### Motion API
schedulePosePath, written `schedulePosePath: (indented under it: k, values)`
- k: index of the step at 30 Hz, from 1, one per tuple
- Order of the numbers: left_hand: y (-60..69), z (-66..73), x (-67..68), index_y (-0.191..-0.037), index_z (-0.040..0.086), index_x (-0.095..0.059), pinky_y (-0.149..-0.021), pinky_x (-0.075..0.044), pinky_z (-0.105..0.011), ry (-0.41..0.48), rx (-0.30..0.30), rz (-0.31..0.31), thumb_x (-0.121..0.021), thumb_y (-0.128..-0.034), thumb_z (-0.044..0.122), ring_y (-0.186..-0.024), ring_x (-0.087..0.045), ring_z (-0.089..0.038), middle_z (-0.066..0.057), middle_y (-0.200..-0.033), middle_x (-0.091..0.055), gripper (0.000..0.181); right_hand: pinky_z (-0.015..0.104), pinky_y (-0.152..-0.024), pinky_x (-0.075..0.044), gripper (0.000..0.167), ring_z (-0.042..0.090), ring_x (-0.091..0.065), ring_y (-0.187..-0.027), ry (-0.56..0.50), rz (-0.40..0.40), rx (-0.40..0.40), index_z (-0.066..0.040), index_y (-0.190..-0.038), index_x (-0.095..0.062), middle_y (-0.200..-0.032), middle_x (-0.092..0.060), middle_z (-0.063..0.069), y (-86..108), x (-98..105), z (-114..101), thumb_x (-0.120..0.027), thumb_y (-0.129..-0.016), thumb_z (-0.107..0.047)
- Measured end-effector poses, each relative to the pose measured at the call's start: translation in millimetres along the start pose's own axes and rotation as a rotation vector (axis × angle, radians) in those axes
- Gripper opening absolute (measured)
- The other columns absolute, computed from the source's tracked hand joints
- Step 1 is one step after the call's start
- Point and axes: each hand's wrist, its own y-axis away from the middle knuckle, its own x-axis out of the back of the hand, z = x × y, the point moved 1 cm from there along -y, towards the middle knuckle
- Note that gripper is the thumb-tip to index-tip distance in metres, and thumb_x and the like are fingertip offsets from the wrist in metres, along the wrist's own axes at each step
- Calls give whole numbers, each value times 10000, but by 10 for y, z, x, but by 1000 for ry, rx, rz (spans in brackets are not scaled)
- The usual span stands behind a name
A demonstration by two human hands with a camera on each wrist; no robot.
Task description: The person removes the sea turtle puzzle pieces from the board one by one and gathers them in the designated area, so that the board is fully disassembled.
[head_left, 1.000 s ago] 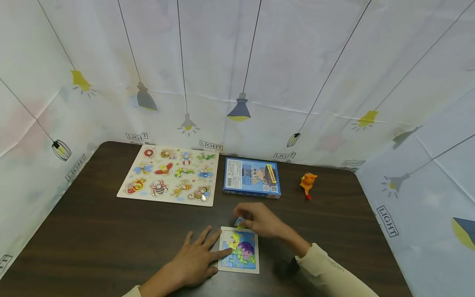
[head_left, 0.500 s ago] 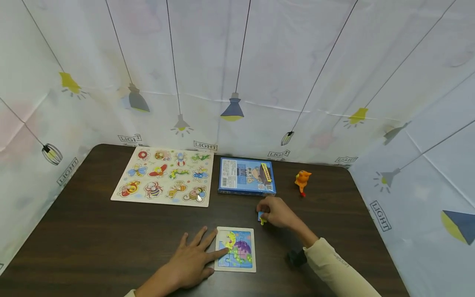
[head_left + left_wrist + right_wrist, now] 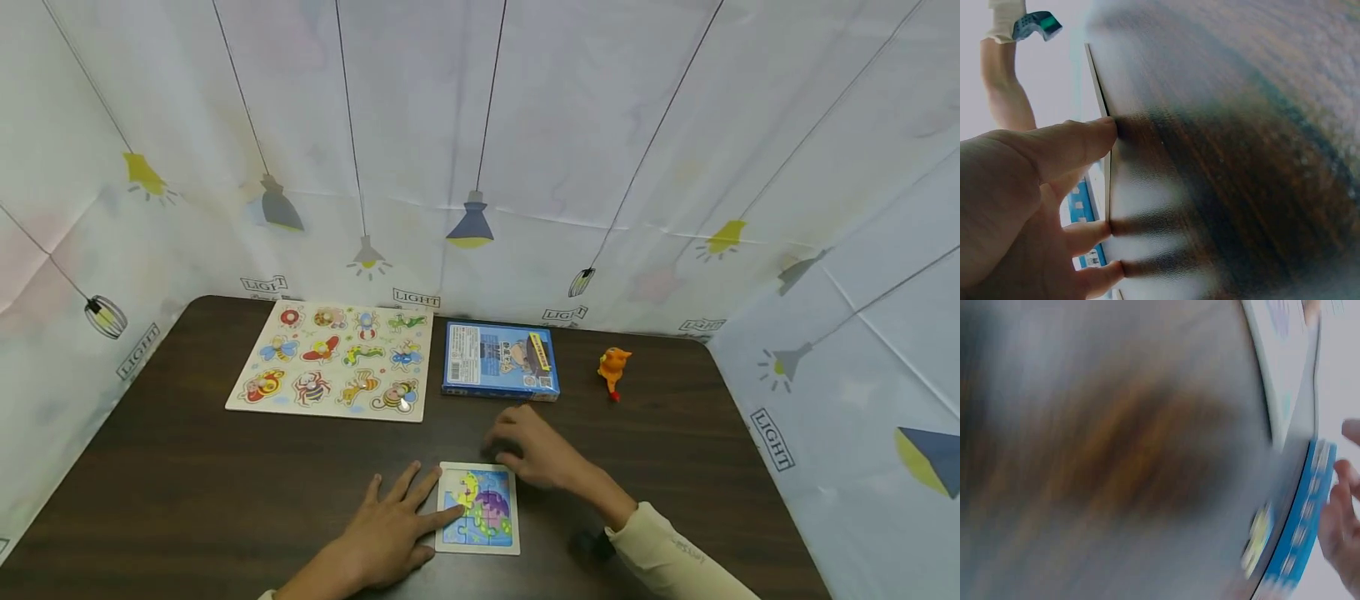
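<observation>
"LIGHT" in boxed capitals on wall cloth (image 3: 390, 125), repeated along back, also 1 on left side and 1 on right. Blue box (image 3: 491, 362) carries label print and barcode, too small to read. Lettering on right sleeve (image 3: 663, 546) illegible.

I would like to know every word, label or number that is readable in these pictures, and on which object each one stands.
"LIGHT": on the patterned cloth, several times; the small line beneath is unreadable.
Blue box: lettering and barcode, too small to read.
Right sleeve: dark lettering, too blurred to read.
</observation>
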Motion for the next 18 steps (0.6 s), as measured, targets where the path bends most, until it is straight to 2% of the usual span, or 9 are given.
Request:
schedulePosePath:
  k: [3,6,11,18]
  values:
    - [5,8,-17,-1526,485,-437,-1079,-240,-796,0,9,-6,-663,-978,449,-1525,-197,-440,-76,-1692,-218,594,348,-876,-497,281,180,-491,-1080,0,-162,135,-166,-1237,-737,-1217,-580,33,-27,-75,-140,-736,-957,-148]
    - [-3,16,-26,-1527,482,-436,-1080,-245,-793,-7,2,-4,-665,-977,451,-1525,-197,-440,-71,-1694,-214,597,312,-890,-491,327,153,-472,-1093,62,-248,167,-223,-1283,-726,-1274,-554,25,-37,-131,-176,-746,-958,-204]
    - [-9,30,-37,-1528,478,-437,-1083,-249,-788,-2,-5,2,-668,-976,442,-1524,-200,-439,-74,-1695,-210,599,308,-903,-482,359,128,-469,-1074,157,-276,175,-261,-1284,-722,-1276,-559,1,-50,-155,-144,-778,-929,-270]
    - [-3,9,-29,-1531,488,-426,-1090,-229,-791,2,13,-2,-665,-977,445,-1530,-184,-433,-61,-1700,-192,604,295,-895,-475,356,121,-463,-1050,175,-265,209,-247,-1252,-711,-1214,-553,-31,-124,-147,-187,-802,-909,-212]
